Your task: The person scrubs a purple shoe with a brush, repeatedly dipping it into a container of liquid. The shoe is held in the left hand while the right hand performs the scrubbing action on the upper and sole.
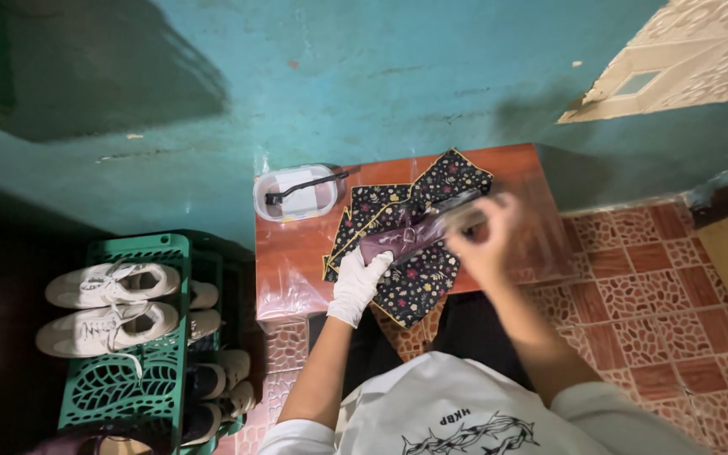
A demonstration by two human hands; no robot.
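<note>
The left hand (pixel 359 282), in a white glove, is closed around the near end of a dark maroon shoe (pixel 410 234), holding it up just over a black cloth printed with small flowers and edged in yellow (pixel 419 282). That cloth lies spread on a low reddish-brown wooden table under a clear plastic sheet (pixel 297 253), which stands against a teal painted wall (pixel 364 76). The bare right hand (pixel 484 236) is at the far end of the shoe, fingers curled; it is blurred, and it seems to grip a small pale thing, perhaps a brush or rag, pressed to the shoe, though what it is cannot be told. At the table's far left corner sits a shallow clear plastic tub with a white lining (pixel 295 192), and a thin black-handled brush (pixel 305 187) lies slanted across it. Left of the table, on the dark floor, a green plastic shoe rack with a leaf-pattern grille (pixel 120 379) bears two white lace-up sneakers (pixel 107 307) on top and more shoes on its lower shelves. Patterned red-brown floor tiles (pixel 659 312) spread to the right of the table.
</note>
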